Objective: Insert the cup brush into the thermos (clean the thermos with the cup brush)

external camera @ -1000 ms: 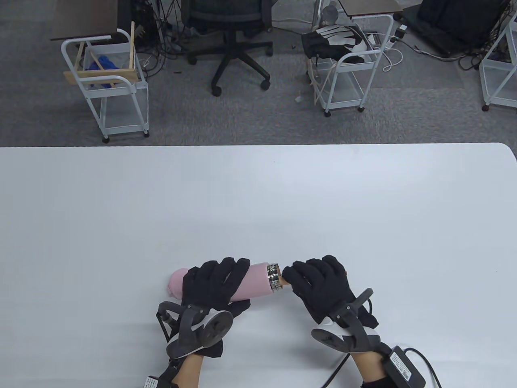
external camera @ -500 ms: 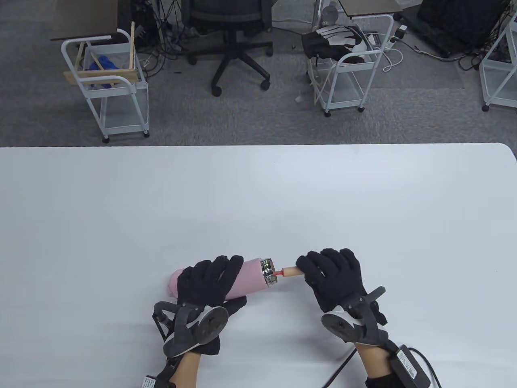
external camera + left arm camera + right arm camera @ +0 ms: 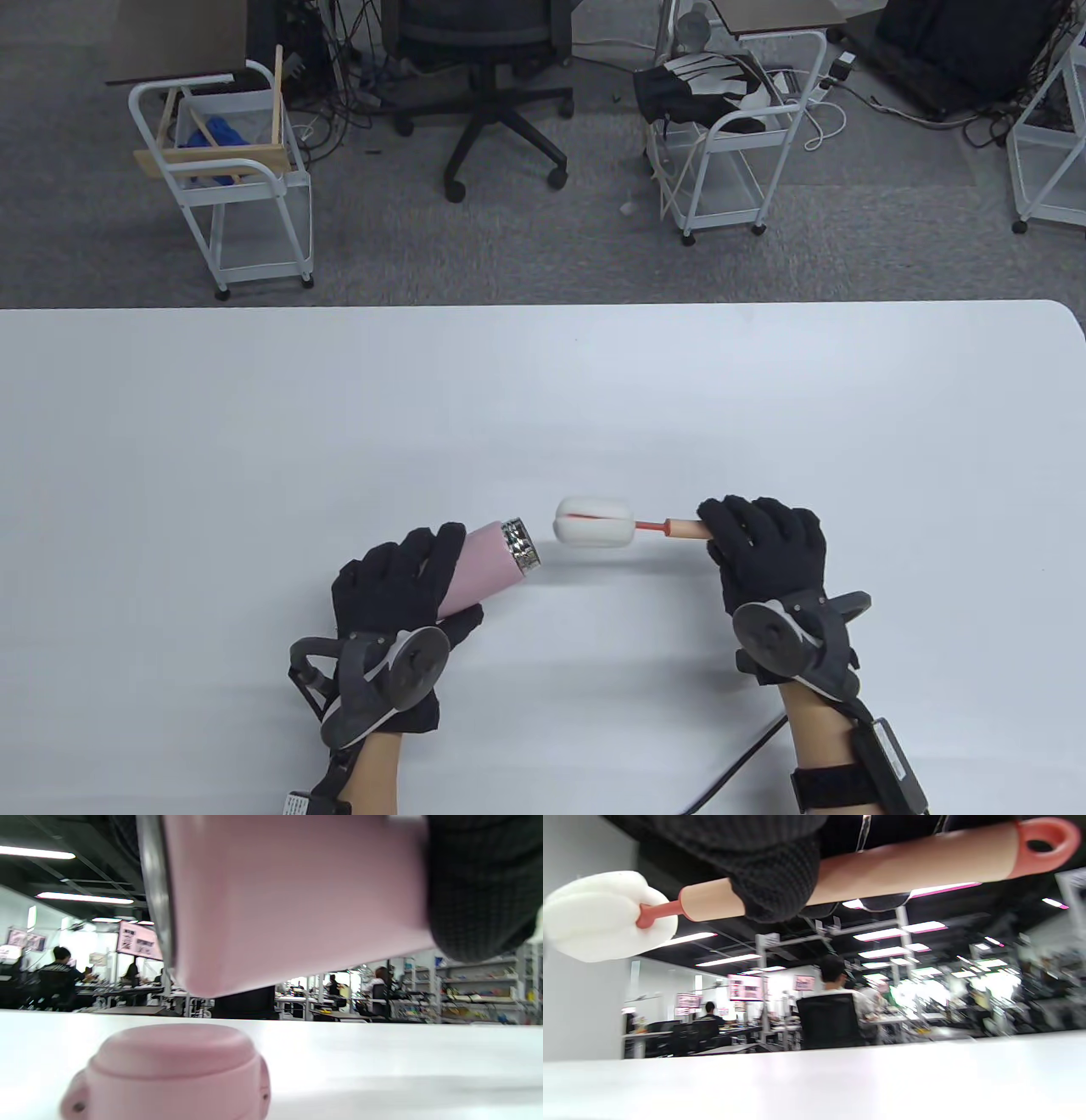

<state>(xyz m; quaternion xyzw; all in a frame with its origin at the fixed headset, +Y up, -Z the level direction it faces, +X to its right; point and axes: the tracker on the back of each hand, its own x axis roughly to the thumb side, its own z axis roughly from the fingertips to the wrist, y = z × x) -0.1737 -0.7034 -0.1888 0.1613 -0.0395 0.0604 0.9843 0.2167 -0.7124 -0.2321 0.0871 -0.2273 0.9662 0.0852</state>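
My left hand [image 3: 403, 581] grips the pink thermos [image 3: 485, 567] around its body and holds it tilted above the table, its steel mouth [image 3: 519, 545] pointing up and to the right. The left wrist view shows the thermos [image 3: 297, 899] from below, with my fingers [image 3: 479, 887] wrapped round it. My right hand [image 3: 764, 548] grips the wooden handle of the cup brush [image 3: 685, 529]. Its white sponge head [image 3: 592, 520] is outside the thermos, a short gap to the right of the mouth. The right wrist view shows the handle [image 3: 916, 861] and sponge [image 3: 602, 916] in the air.
The pink thermos lid [image 3: 169, 1069] lies on the white table below my left hand; the table view does not show it. A black cable [image 3: 730, 764] trails from my right wrist. White carts [image 3: 229, 187] and an office chair [image 3: 492, 102] stand on the floor beyond the table's far edge.
My right hand drew the brush out of the thermos to the right, and the sponge head now shows. My left hand moved left and tipped the mouth upward.
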